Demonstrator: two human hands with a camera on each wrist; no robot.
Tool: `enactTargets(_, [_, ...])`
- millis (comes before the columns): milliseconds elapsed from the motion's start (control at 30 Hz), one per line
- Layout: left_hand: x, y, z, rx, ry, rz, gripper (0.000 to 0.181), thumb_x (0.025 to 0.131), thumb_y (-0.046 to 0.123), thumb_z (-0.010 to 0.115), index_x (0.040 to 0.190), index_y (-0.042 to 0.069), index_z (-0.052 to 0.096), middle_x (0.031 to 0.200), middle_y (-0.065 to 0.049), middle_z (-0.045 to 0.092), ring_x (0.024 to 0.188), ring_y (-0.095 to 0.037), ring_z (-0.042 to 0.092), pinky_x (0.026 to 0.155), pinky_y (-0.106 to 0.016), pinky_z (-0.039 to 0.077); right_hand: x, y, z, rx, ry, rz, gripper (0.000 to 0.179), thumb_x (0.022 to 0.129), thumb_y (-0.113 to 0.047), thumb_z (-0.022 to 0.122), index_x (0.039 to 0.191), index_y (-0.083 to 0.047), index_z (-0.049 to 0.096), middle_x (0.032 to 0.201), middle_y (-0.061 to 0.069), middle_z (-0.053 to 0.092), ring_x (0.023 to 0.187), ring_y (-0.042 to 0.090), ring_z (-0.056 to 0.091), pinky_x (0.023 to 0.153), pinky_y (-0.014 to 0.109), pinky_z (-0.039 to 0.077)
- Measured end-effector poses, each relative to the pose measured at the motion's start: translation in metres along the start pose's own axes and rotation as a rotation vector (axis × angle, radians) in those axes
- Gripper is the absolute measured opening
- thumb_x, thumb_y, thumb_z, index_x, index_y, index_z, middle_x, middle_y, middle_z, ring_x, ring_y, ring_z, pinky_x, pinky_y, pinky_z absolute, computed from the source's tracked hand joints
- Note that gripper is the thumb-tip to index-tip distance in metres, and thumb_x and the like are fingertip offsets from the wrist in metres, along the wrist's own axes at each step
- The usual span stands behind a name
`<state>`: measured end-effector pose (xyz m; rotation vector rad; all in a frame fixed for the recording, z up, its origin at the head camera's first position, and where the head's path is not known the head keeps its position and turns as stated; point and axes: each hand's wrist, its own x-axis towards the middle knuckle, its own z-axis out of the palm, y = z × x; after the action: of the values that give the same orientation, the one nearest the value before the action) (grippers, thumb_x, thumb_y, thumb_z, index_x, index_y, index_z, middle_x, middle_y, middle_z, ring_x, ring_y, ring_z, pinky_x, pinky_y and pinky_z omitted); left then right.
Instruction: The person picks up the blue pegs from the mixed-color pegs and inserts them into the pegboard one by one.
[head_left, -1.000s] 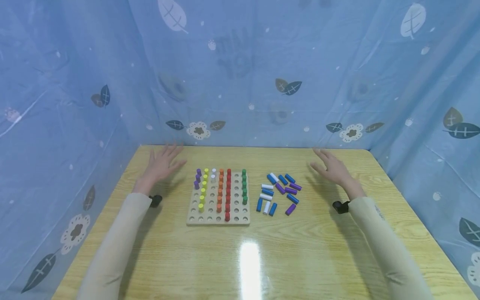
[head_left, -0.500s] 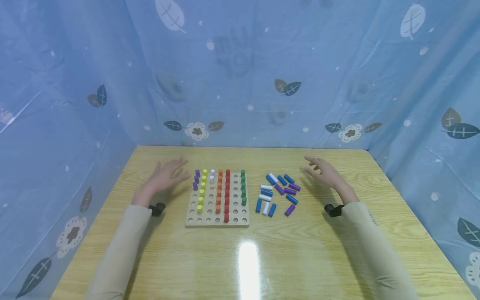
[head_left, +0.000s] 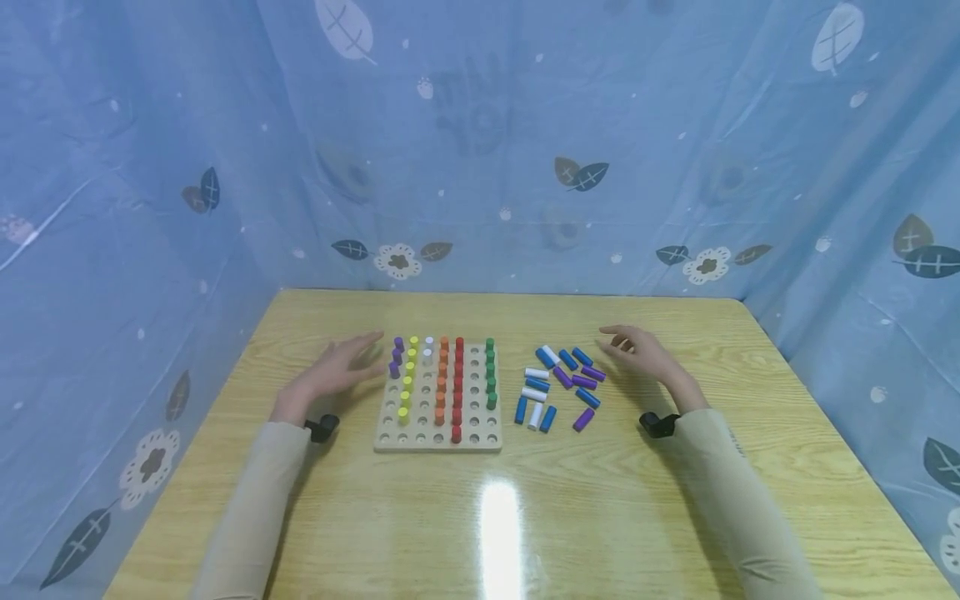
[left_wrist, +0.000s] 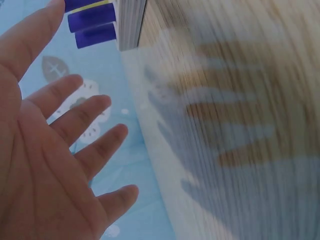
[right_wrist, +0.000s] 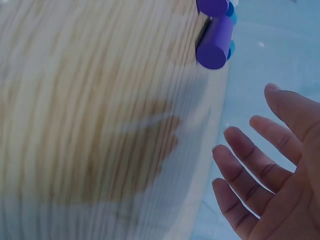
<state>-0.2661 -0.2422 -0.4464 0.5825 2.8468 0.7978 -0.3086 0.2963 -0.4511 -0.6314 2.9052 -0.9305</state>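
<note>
A wooden pegboard [head_left: 438, 445] lies on the table, its holes partly filled with upright pegs in columns: purple, yellow, white, orange, red and green. My left hand [head_left: 330, 372] hovers at the board's left side, close to the purple pegs [head_left: 395, 357]; in the left wrist view its fingers are spread and its palm holds nothing. To the right of the board, loose blue, white and purple pegs lie scattered, among them a purple peg [head_left: 584, 419]. My right hand [head_left: 641, 353] is just right of that group, its fingers loosely bent and nothing in them, as the right wrist view shows.
The wooden table [head_left: 420, 517] carries the board and pegs, with a bright light reflection near its front. A blue patterned curtain [head_left: 480, 150] closes off the back and both sides. Each wrist wears a small black camera, such as the right one [head_left: 658, 425].
Both hands have moved inward and a little toward the front, the left nearing the board and the right nearing the loose pegs. The right fingers have bent more. The pegs stay put.
</note>
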Motion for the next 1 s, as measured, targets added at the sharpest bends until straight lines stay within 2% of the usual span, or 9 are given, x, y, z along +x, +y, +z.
enactTargets(133, [0.001,0.000,0.003,-0.028,-0.024,0.006,0.074,0.090,0.044,0.055,0.147,0.010,0.023,0.152,-0.017,0.023,0.138,-0.039,0.019,0.107,-0.067,-0.003,0.001,-0.005,0.002,0.001,-0.029,-0.015,0.045,0.093,-0.024,0.057,0.129,0.003,0.050,0.101,0.021,0.063,0.090,0.033,0.060,0.081,0.047,0.051])
enactTargets(267, [0.001,0.001,0.004,-0.053,-0.056,-0.017,0.076,0.089,0.047,0.056,0.147,0.011,0.023,0.153,-0.015,0.021,0.140,-0.037,0.017,0.109,-0.064,-0.003,0.006,-0.008,0.005,-0.011,-0.067,-0.025,0.045,0.093,-0.024,0.058,0.130,0.001,0.050,0.102,0.019,0.063,0.092,0.032,0.060,0.084,0.048,0.051])
enactTargets(433, [-0.001,0.000,0.006,-0.094,-0.082,-0.041,0.078,0.088,0.048,0.056,0.147,0.010,0.023,0.153,-0.014,0.021,0.140,-0.036,0.017,0.111,-0.061,0.003,0.011,-0.013,0.007,-0.017,-0.103,-0.011,0.044,0.092,-0.022,0.058,0.131,-0.001,0.050,0.105,0.020,0.062,0.093,0.032,0.060,0.083,0.046,0.051])
enactTargets(567, [-0.001,-0.002,0.009,-0.089,-0.097,-0.044,0.078,0.088,0.050,0.056,0.147,0.010,0.023,0.153,-0.015,0.020,0.139,-0.038,0.017,0.111,-0.060,0.008,0.012,-0.018,0.009,-0.015,-0.116,-0.008,0.042,0.093,-0.019,0.057,0.130,-0.001,0.051,0.105,0.020,0.062,0.094,0.033,0.060,0.081,0.046,0.052])
enactTargets(867, [-0.003,0.000,0.014,-0.083,-0.119,-0.038,0.074,0.087,0.048,0.058,0.147,0.018,0.028,0.153,-0.018,0.017,0.139,-0.042,0.015,0.110,-0.062,0.010,0.016,-0.020,0.015,-0.003,-0.128,-0.036,0.039,0.089,-0.017,0.062,0.124,0.001,0.056,0.095,0.017,0.064,0.085,0.027,0.062,0.072,0.038,0.053])
enactTargets(1000, [-0.005,0.001,0.016,-0.072,-0.127,-0.050,0.075,0.086,0.049,0.058,0.147,0.019,0.026,0.153,-0.019,0.017,0.139,-0.042,0.013,0.110,-0.062,0.006,0.017,-0.016,0.019,-0.004,-0.134,-0.042,0.040,0.088,-0.017,0.064,0.123,0.000,0.057,0.092,0.014,0.065,0.081,0.023,0.061,0.069,0.034,0.052])
